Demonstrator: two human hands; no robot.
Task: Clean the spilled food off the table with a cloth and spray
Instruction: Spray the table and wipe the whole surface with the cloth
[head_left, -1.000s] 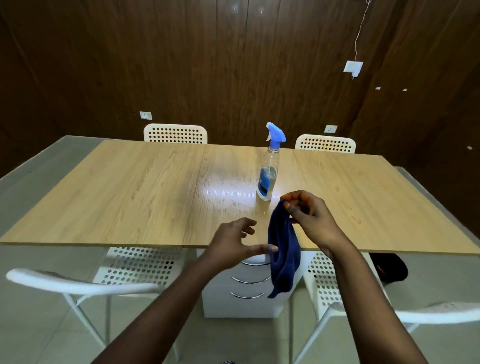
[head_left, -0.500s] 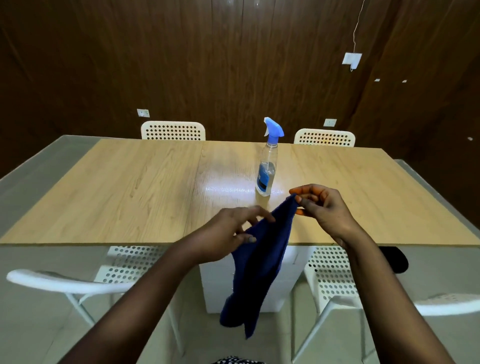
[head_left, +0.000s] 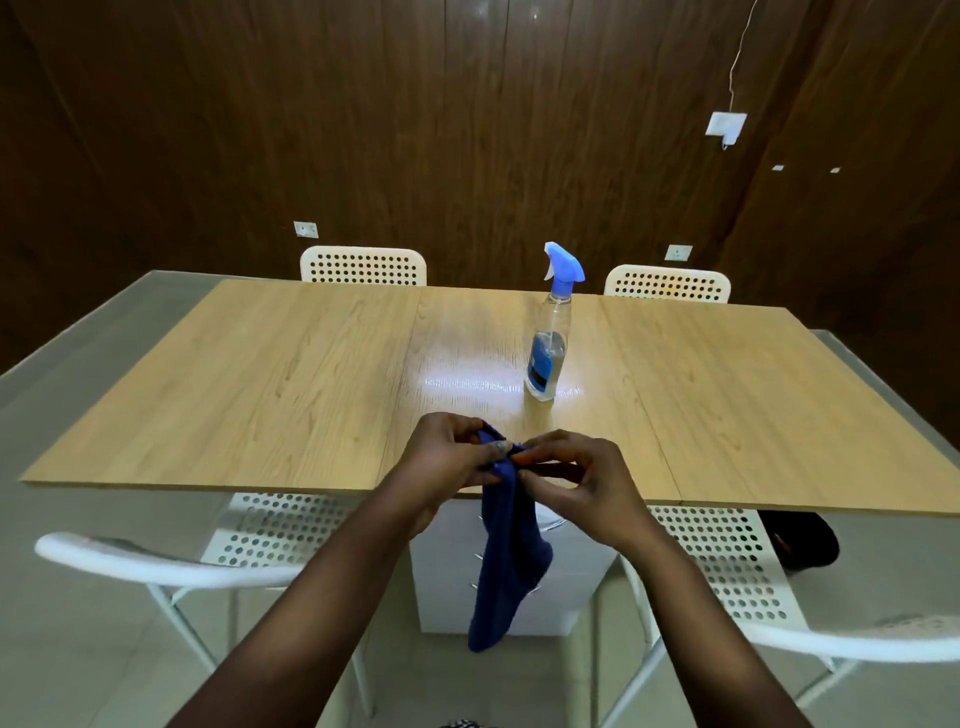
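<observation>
The table (head_left: 291, 384) is pale wood-grain laminate, smooth with a glossy sheen. The spray bottle (head_left: 548, 358) is clear plastic with a blue plastic trigger. The dark blue cloth (head_left: 506, 561) looks soft and matt. Perforated white chairs (head_left: 363, 266) look plastic.

Cloth's (head_left: 506, 545) top edge is buried between the hands; the spray bottle's (head_left: 549, 345) label is too small to read; both forearms run off the bottom edge.

Head-worn wide view, forward and down over table (head_left: 291, 374) (near edge closest).
</observation>
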